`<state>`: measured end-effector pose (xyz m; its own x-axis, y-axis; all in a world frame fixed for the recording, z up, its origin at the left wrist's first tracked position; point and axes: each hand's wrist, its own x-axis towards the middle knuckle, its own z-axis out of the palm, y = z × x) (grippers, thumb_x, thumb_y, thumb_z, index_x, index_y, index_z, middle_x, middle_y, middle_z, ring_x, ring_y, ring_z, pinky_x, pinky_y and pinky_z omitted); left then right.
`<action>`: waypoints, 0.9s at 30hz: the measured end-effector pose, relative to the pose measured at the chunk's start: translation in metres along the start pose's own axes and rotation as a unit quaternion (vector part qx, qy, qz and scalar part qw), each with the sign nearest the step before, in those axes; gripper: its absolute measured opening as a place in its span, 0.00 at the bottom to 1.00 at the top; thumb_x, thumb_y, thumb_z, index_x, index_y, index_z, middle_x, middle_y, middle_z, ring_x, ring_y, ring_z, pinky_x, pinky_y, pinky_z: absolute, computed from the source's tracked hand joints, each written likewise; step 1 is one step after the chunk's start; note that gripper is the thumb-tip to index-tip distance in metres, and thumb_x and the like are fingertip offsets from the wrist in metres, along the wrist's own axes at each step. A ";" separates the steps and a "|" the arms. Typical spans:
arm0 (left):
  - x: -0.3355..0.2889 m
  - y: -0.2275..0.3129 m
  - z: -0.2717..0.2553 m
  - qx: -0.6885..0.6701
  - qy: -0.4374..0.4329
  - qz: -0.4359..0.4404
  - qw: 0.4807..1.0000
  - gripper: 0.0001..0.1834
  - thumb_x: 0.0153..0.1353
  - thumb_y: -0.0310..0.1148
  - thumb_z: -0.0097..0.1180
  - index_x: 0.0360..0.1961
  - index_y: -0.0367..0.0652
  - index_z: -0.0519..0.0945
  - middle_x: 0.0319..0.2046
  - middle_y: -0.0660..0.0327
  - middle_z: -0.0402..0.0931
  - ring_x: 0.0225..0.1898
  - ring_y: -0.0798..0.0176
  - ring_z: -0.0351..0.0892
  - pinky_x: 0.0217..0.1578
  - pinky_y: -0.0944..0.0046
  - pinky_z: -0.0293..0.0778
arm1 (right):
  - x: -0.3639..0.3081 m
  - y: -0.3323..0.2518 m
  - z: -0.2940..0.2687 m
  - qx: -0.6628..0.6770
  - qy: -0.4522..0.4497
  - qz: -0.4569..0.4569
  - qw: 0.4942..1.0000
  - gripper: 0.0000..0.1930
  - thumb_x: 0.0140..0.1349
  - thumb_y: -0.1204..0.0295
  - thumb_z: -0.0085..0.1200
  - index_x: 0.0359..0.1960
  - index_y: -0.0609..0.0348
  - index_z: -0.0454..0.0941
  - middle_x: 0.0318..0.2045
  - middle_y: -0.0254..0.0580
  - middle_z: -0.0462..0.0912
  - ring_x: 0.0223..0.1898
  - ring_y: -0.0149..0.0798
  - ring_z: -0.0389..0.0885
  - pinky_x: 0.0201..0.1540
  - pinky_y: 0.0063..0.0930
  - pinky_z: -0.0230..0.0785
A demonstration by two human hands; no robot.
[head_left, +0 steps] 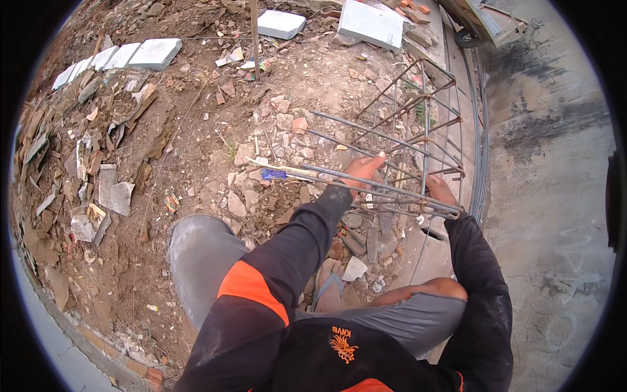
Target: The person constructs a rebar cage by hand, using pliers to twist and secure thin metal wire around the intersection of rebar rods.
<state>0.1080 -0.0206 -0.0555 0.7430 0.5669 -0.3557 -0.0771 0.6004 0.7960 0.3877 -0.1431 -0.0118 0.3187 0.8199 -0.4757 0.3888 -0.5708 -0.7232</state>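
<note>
A cage of rusty steel rebar (426, 137), long bars with square stirrups bound round them, stands over the rubble ahead and to my right. My left hand (364, 171) reaches in among its long bars, fingers drawn together near the middle; what they hold is too small to make out. At the cage's near right corner, my right hand (441, 190) closes round the bars by a stirrup, its fingertips partly hidden. Several loose bar ends (315, 113) stick out to the left past the stirrups.
Broken brick and stone cover the soil. Pale slabs (371, 25) lie at the back, others (155, 53) in a row at far left. A wooden stake (255, 39) stands upright. Long steel rods (482, 130) run beside the grey concrete (548, 163) at right. My sandalled foot (328, 285) is below the cage.
</note>
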 end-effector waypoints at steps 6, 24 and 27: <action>0.014 -0.020 0.007 -0.047 0.069 0.070 0.994 0.30 0.67 0.57 0.57 0.35 0.33 0.81 0.18 0.58 0.77 0.18 0.65 0.74 0.20 0.59 0.66 | -0.016 -0.026 0.023 0.021 0.009 0.048 0.999 0.31 0.71 0.38 0.46 0.31 0.58 0.76 0.24 0.35 0.77 0.23 0.30 0.77 0.29 0.26 0.69; 0.008 0.028 0.029 -0.133 0.047 0.147 0.979 0.14 0.71 0.41 0.55 0.37 0.41 0.82 0.26 0.64 0.83 0.15 0.79 0.60 0.16 0.71 0.56 | -0.040 -0.030 -0.028 0.197 0.059 -0.053 0.977 0.16 0.67 0.77 0.58 0.54 0.70 0.74 0.50 0.47 0.80 0.49 0.41 0.84 0.52 0.32 0.82; 0.005 0.030 0.035 -0.127 0.027 0.132 0.983 0.13 0.73 0.41 0.54 0.42 0.42 0.80 0.30 0.62 0.85 0.13 0.79 0.60 0.12 0.73 0.56 | -0.044 -0.025 -0.038 0.148 0.039 -0.071 0.986 0.16 0.67 0.74 0.59 0.53 0.70 0.75 0.47 0.48 0.82 0.47 0.42 0.85 0.51 0.34 0.81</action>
<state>0.1326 -0.0203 -0.0162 0.6389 0.7472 -0.1834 -0.4318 0.5455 0.7183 0.3970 -0.1669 0.0459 0.3501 0.8776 -0.3275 0.1688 -0.4031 -0.8995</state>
